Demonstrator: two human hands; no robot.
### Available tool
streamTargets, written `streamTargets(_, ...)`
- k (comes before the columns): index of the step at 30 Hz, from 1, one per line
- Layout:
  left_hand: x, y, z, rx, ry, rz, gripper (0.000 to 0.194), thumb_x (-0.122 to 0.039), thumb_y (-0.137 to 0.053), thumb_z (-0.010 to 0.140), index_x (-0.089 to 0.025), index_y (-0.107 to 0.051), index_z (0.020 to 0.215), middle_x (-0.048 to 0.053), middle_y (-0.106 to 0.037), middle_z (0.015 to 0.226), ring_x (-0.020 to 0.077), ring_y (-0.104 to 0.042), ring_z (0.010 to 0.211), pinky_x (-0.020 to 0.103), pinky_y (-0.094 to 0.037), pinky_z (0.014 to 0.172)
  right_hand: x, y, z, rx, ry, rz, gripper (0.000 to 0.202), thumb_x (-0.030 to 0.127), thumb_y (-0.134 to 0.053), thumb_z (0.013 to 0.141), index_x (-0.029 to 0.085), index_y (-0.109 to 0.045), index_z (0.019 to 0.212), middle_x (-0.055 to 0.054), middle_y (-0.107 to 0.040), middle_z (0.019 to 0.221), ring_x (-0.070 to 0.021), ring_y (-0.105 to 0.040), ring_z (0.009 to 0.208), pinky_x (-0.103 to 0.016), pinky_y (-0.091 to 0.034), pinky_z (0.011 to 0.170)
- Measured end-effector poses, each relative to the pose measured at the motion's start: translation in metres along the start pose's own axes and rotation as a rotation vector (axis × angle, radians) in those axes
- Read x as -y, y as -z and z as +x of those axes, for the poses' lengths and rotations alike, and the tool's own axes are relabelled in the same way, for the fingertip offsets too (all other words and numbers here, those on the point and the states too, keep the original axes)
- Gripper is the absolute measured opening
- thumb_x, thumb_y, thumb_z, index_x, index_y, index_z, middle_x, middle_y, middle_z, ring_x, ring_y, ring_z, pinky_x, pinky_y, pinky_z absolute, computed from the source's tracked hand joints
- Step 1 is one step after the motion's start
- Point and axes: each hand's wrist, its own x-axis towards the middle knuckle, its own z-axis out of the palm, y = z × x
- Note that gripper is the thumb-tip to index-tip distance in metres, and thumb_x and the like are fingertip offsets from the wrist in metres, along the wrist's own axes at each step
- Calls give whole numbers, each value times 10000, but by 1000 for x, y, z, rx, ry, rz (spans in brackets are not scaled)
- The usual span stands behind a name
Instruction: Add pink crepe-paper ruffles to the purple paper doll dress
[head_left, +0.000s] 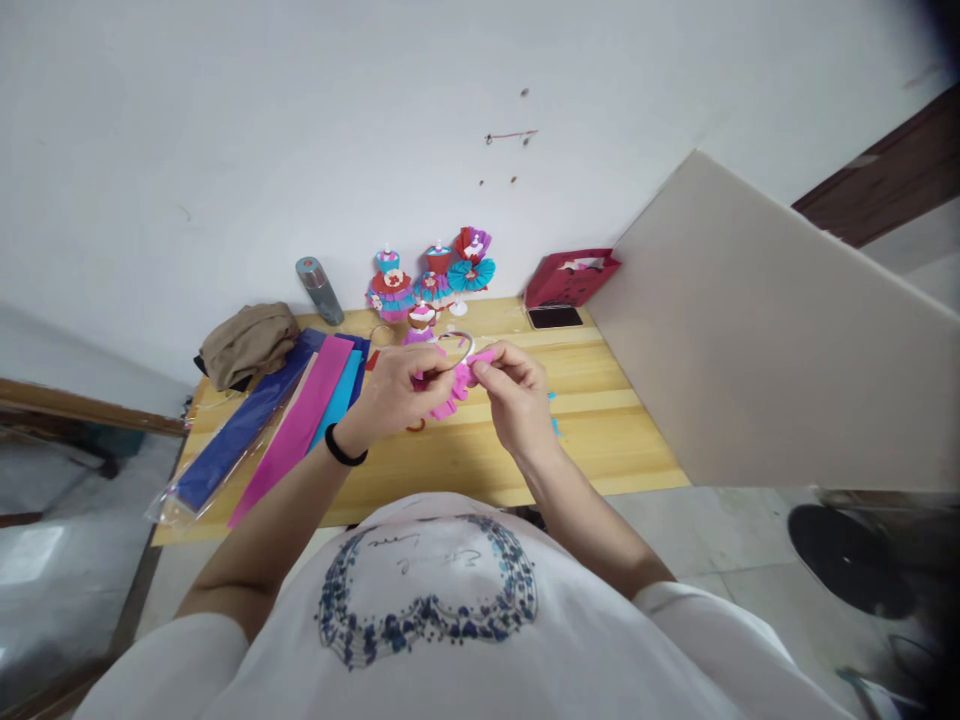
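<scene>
Over the table, my left hand (pixel 409 388) is closed in a pinch at a thin pale ring (pixel 471 343) and the ruffled pink crepe paper (pixel 450 405) gathered along it. Opposite, my right hand (pixel 517 390) pinches the free end of the same pink paper between thumb and finger. Fingers hide part of the ring. Just behind my hands stands a small dress-form figure (pixel 421 318) with a purple skirt. Farther back are several more paper-dressed figures, among them one with a red and blue skirt (pixel 390 290) and one with a blue ruffle (pixel 472 273).
On the wooden table (pixel 600 430), pink crepe paper (pixel 296 425) and a plastic-wrapped blue pack (pixel 225 450) lie at left. Behind them are a brown cloth (pixel 251 343) and a bottle (pixel 320 290). A red paper bag (pixel 570 278), a phone (pixel 555 317) and a pale board (pixel 780 340) are at right.
</scene>
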Motion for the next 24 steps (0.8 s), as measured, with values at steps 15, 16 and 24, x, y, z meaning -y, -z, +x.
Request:
streamTargets(15,33,17,-47,-464,582,-740,261,-389,-802,701,-178,-650,717,-23,-613,601,97,-559,534,216,-455,540,-166,2,2,394,-259,-795,177,300,-611,919,137,-664,877,-39,-681,853,-164,-639,782,-347,-552,792)
streamTargets(16,34,15,-53,-465,623,-786,279,-400,-799,714,-175,-635,709,-19,-612,601,100,-567,537,222,-468,549,-186,-3,-2,444,-276,-845,188,305,-638,927,128,-679,974,-60,-697,960,-180,-660,859,-369,-562,832)
streamTargets(24,43,12,-109,-556,870,-914,388,-466,-874,696,-150,-648,696,2,-657,650,85,-587,571,205,-490,574,-258,-24,-6,567,-364,-1208,372,326,-612,977,164,-588,1311,-142,-595,1334,-252,-626,1139,-463,-544,961)
